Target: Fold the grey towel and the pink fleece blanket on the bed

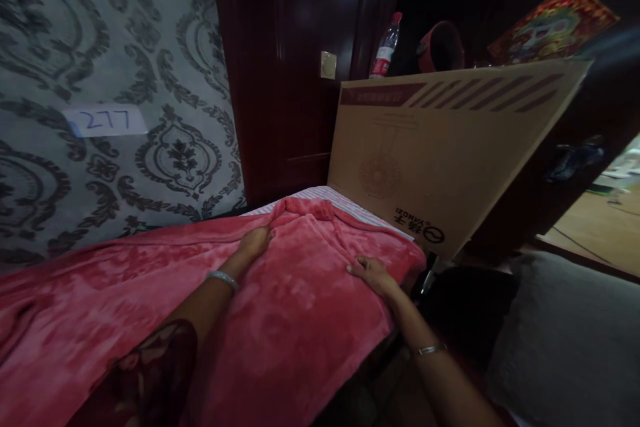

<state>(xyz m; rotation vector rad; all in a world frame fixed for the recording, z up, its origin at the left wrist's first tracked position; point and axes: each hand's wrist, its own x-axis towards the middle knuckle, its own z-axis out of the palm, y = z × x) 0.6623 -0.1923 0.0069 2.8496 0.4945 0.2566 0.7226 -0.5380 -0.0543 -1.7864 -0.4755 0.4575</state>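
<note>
A pink-red plush blanket (295, 307) lies spread over a bed, its far part bunched into folds. My left hand (255, 242) is closed on the blanket near the raised fold, a bracelet on that wrist. Farther right, my right hand (373, 273) pinches the blanket close to its right side. Past the blanket's far edge shows a strip of striped sheet (350, 203).
A large cardboard box (430, 140) stands upright beyond the bed's end. Behind it are a plastic bottle (386, 50) and a red round object (440, 47). Patterned wallpaper (180, 153) and a dark door (295, 67) border the far side; a grey cushion (570, 340) sits at right.
</note>
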